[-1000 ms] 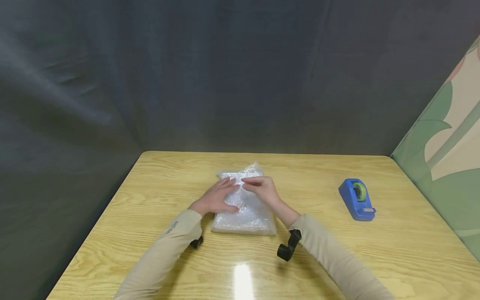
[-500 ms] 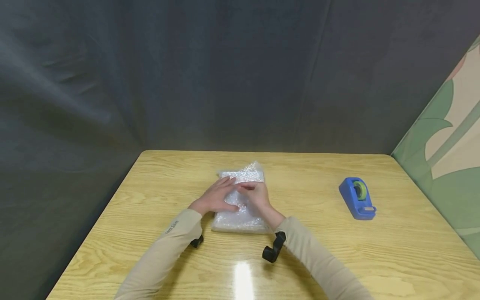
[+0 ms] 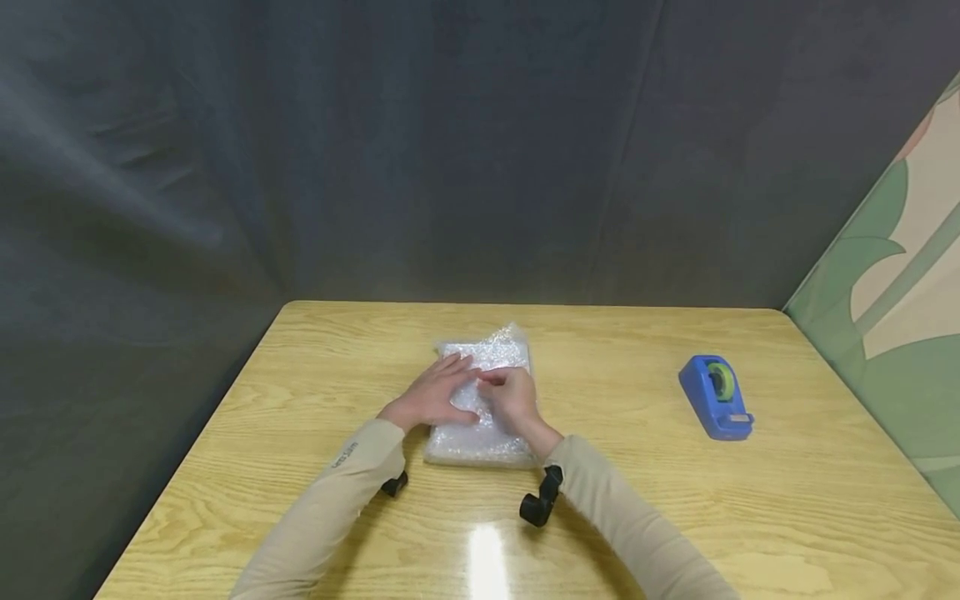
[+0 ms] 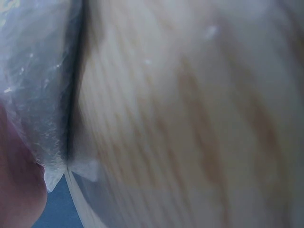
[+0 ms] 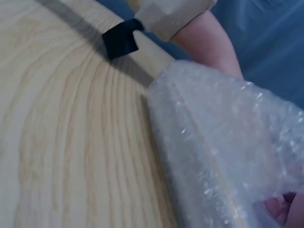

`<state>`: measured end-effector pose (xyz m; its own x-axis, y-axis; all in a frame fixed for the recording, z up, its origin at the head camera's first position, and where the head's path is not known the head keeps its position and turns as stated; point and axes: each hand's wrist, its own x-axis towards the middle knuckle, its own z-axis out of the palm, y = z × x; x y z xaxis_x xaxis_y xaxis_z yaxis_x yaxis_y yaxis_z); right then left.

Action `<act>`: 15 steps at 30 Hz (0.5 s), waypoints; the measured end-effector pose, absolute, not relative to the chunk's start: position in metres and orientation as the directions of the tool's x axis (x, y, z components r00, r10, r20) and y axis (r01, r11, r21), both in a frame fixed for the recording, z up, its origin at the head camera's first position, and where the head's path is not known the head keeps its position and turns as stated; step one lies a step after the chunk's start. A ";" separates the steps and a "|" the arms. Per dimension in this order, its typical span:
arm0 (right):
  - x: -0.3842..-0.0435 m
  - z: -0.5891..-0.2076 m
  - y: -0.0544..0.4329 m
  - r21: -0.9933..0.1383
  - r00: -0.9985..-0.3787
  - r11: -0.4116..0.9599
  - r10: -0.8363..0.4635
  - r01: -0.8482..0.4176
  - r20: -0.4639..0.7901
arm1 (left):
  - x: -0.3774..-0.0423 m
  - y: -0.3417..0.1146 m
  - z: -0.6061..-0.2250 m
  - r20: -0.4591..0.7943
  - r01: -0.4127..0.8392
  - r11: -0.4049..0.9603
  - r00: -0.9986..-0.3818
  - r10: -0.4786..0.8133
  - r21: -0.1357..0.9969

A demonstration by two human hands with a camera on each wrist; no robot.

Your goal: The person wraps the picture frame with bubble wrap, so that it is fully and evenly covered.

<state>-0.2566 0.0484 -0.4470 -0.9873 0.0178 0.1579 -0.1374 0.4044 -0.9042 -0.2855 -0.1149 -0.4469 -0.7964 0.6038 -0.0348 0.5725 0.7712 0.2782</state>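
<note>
A flat package in clear bubble wrap [image 3: 480,446] lies on the wooden table. My left hand [image 3: 431,396] rests on its left half with the fingers spread, holding it down. From the right, my right hand [image 3: 513,396] reaches over the package, its thumb and fingers pinching the wrap near the middle, right beside the left fingertips. In the right wrist view, curled fingers [image 5: 280,209] show at the lower right against the bubble wrap [image 5: 213,137]. Part of a hand [image 4: 19,180] shows beside the wrapped side in the left wrist view.
A blue tape dispenser [image 3: 716,398] with a green roll stands on the table [image 3: 637,350] to the right. A dark curtain [image 3: 480,150] hangs behind the table, and a patterned wall panel [image 3: 892,333] is at the far right.
My right hand has moved left and slightly down across the package, and its fingers have drawn closer together. The wrap's lower right edge has drawn in a little. My left hand has stayed put.
</note>
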 end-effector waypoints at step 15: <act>-0.255 -0.448 0.052 -0.815 -0.966 0.521 -0.112 -0.256 0.232 | -0.285 -0.114 -0.448 -0.030 0.577 0.775 -0.797 0.603 0.257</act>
